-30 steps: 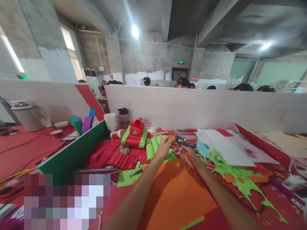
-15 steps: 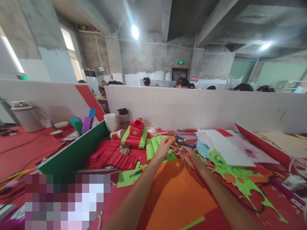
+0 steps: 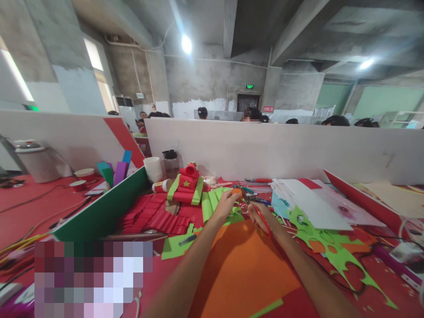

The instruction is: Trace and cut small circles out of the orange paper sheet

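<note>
Between the fingertips of my left hand (image 3: pixel 227 204) is a small orange paper piece (image 3: pixel 236 191). My right hand (image 3: pixel 257 215) is closed on red-handled scissors (image 3: pixel 265 223), whose blades point up and left beside the orange piece. Below both hands lies a large orange sheet (image 3: pixel 247 269). Left of my left hand are rolled green paper strips (image 3: pixel 212 204) and a red paper model with green bands and a star (image 3: pixel 186 184). Pleated red paper (image 3: pixel 155 214) lies farther left.
White sheets (image 3: pixel 314 205) and cut green scraps (image 3: pixel 326 249) lie on the right. A green divider (image 3: pixel 102 203) stands left, a red one (image 3: pixel 364 198) right, and a white partition (image 3: pixel 265 145) behind. A cup (image 3: pixel 153 169) and dark-lidded bottle (image 3: pixel 171 164) stand at the back.
</note>
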### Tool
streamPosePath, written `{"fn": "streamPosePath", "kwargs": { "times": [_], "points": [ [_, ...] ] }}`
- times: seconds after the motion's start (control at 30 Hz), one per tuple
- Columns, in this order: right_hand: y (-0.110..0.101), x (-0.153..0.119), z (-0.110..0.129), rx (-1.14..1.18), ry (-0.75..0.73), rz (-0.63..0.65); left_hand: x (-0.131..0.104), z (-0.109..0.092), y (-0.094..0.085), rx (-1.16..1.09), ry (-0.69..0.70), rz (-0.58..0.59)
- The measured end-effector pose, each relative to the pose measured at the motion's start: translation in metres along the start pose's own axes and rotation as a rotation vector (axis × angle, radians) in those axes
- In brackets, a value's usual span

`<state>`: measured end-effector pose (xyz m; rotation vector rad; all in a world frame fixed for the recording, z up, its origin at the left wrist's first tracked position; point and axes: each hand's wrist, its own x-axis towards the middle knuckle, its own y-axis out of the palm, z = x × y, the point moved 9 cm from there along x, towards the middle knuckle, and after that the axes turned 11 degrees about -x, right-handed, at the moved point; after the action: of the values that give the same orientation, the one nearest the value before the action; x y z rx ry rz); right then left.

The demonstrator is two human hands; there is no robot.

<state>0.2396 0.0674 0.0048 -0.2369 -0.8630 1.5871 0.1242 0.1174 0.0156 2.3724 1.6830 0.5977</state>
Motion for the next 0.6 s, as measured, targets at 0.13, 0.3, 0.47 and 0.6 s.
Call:
{"fn": "streamPosePath", "kwargs": {
  "times": [0.13, 0.3, 0.47, 0.6],
  "points": [
    [-0.0014, 0.0008, -0.0008, -0.016, -0.005, -0.007, 0.0006, 0.0016, -0.0004, 0.005, -0.013, 0.009],
    [-0.0017, 0.0007, -0.0021, -0.006, 0.003, -0.004, 0.0020, 0.0036, -0.0017, 0.004, -0.016, 0.011],
    [0.0009, -0.0003, -0.0024, 0.053, 0.009, 0.013, 0.0023, 0.0046, -0.0009, 0.007, -0.021, 0.020],
    [0.0024, -0.0007, -0.0055, 0.102, 0.045, 0.006, 0.0036, 0.0030, -0.0046, -0.023, 0.003, -0.017]
  ]
}}
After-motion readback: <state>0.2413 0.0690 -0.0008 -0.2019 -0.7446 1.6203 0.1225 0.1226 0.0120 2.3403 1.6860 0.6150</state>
